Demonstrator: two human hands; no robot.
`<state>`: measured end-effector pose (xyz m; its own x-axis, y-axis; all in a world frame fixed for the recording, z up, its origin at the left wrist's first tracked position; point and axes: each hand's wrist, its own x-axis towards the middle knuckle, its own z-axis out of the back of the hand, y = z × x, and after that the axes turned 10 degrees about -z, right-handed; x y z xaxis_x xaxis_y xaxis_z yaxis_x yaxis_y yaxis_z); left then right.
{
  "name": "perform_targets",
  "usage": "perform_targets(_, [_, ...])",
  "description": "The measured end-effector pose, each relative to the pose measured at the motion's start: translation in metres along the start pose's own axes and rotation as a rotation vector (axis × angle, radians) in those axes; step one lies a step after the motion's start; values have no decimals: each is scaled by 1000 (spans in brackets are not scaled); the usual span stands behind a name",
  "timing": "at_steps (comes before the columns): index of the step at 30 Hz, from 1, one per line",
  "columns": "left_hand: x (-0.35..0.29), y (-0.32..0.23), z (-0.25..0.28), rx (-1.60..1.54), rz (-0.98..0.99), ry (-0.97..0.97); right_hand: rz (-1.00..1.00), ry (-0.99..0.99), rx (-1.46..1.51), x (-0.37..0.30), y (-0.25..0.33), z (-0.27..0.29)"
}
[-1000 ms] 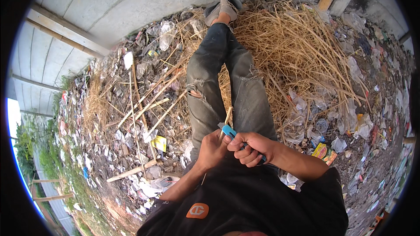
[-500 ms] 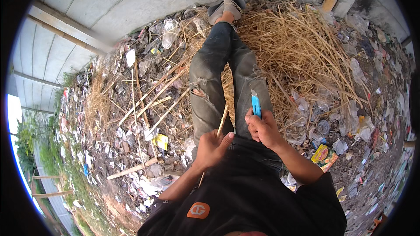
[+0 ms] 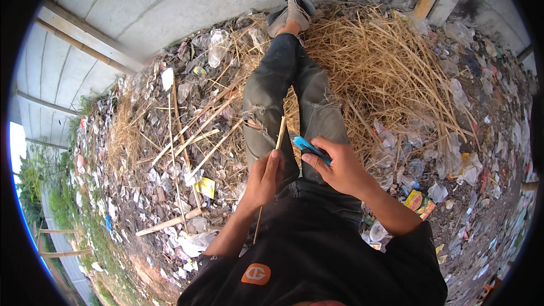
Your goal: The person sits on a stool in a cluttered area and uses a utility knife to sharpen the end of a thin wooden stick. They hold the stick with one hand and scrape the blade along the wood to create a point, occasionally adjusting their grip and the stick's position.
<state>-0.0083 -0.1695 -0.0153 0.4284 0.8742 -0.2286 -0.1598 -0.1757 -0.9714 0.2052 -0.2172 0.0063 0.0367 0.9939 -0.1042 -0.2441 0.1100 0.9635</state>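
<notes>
A thin pale stick (image 3: 281, 130) stands up out of my left hand (image 3: 264, 178), its thumb and fingers closed round it. The lower part of the stick comes out below the hand, against my dark shirt. My right hand (image 3: 331, 164) grips a blue utility knife (image 3: 306, 147), which points left toward the stick's upper end. The blade is too small to make out clearly, and I cannot tell whether it touches the stick. Both hands are over my outstretched legs (image 3: 323, 116) in torn trousers.
A heap of dry straw-like shavings (image 3: 385, 62) lies right of my legs. Long sticks (image 3: 175, 147) and a thicker pale stick (image 3: 170, 222) lie to the left. Plastic litter covers the ground, with a yellow packet (image 3: 419, 204) at right. A grey panel wall (image 3: 187, 5) stands beyond my feet.
My right hand has turned the knife from pointing up to pointing left, bringing it near the stick. My left hand has closed more tightly round the stick and raised it.
</notes>
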Motion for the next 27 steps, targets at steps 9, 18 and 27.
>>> perform_targets(9, [6,6,-6,344,-159,16,-34,109,-287,0,-3,-9])
perform_targets(18, [-2,3,-10,621,-227,17,62,86,-488,6,-21,-14])
perform_targets(27, [-37,-7,19,599,-194,112,-286,-632,-455,78,-94,159])
